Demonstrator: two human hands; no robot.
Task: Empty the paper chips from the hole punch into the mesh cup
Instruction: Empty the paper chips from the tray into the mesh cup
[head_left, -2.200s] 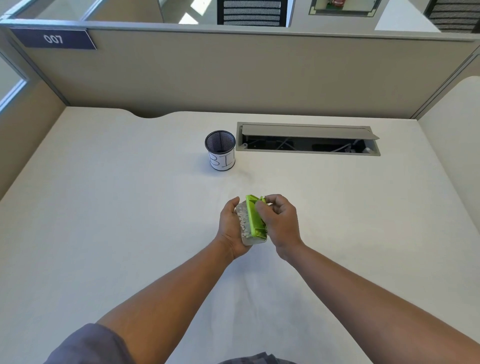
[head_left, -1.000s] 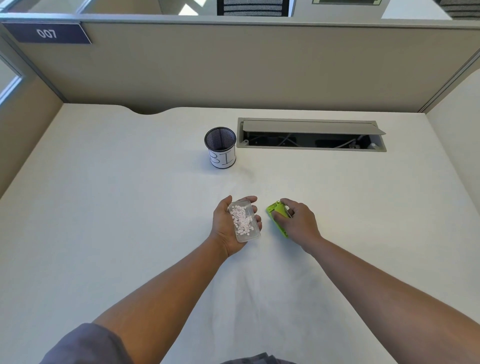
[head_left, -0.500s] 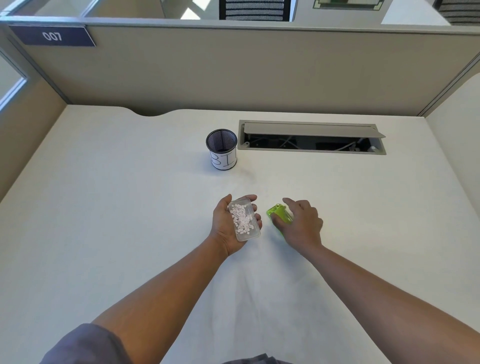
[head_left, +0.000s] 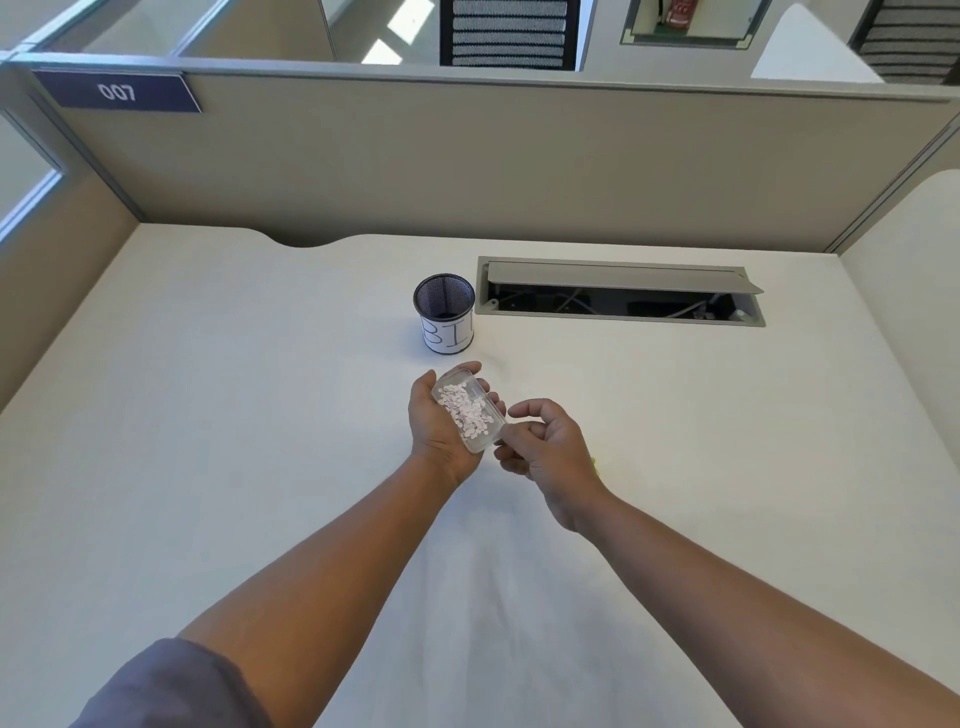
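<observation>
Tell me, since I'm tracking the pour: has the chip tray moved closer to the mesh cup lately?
Yes. The chip tray in the left hand now sits nearer the mesh cup, with less bare desk between them than half a second ago.

Bright, even daylight fills the frame, with no harsh glare on the pale bench (head_left: 208, 415). Sunlit patches show on the floor at the top centre, beyond the partition (head_left: 467, 166). Shadows are soft: a faint one lies right of the mesh cup (head_left: 444, 314) at centre, and diffuse grey ones spread under the forearms in the lower half. Wide-angle distortion bows the partition's top rail and splays the bench edges toward the left and right sides. The picture is slightly soft overall, and the hands' (head_left: 441, 423) edges at centre are mildly blurred.
</observation>
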